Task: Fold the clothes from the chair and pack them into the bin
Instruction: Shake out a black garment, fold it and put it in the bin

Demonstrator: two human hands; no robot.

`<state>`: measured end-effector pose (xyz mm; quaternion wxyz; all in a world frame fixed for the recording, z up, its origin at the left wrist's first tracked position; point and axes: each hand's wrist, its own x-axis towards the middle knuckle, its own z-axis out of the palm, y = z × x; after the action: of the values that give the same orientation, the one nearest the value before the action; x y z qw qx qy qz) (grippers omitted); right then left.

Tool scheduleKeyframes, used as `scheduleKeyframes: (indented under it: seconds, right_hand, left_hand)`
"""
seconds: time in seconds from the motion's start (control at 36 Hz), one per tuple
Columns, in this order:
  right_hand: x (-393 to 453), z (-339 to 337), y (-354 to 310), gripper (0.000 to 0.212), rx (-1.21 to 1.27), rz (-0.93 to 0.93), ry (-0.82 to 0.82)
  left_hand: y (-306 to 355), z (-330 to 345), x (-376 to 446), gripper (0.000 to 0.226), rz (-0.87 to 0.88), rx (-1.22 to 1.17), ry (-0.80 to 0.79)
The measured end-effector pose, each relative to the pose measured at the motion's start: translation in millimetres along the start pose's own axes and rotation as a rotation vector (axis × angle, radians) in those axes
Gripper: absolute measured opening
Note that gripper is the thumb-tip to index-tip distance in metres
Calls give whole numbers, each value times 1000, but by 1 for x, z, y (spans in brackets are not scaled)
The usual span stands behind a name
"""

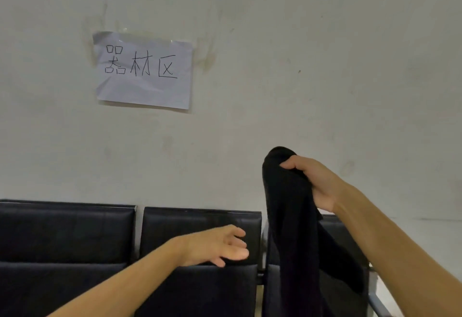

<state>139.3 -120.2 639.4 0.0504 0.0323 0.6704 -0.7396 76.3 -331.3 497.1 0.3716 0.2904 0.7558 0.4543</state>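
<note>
My right hand [312,181] grips the top of a black garment [292,229] and holds it up in front of the wall; the cloth hangs straight down past the bottom of the view. To its left, my left hand [220,245] hovers with loosely spread fingers, holding nothing, in front of the middle seat of a black padded bench [200,221]. The hanging garment covers most of the right-hand seat. No bin is in view.
The bench of black seats [67,231] runs along a pale wall. A sheet of paper [143,71] with handwritten characters is taped to the wall above the left seats. A metal armrest [377,303] shows at the bottom right.
</note>
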Motion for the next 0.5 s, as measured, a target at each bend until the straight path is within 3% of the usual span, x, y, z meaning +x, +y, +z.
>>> scheduleKeyframes:
  seconds: [0.08,0.14,0.22,0.36,0.5]
  right_hand:
    - [-7,-2,-9,14,-5,-7,-3]
    - [-12,-6,-15,14,-7,-6,-8]
    - [-18,-13,-21,15,-34,3,-2]
    - [-24,-23,-18,28,-58,17,73]
    - [-23,-33,-16,42,-75,25,150]
  left_hand:
    - [-14,20,23,101,9,-53,-14]
    - [-18,25,35,105,48,-190,5]
    - [-15,31,43,83,81,-344,-20]
    - [-21,47,45,45,110,-379,-68]
    - [-29,46,37,34,151,-643,-26]
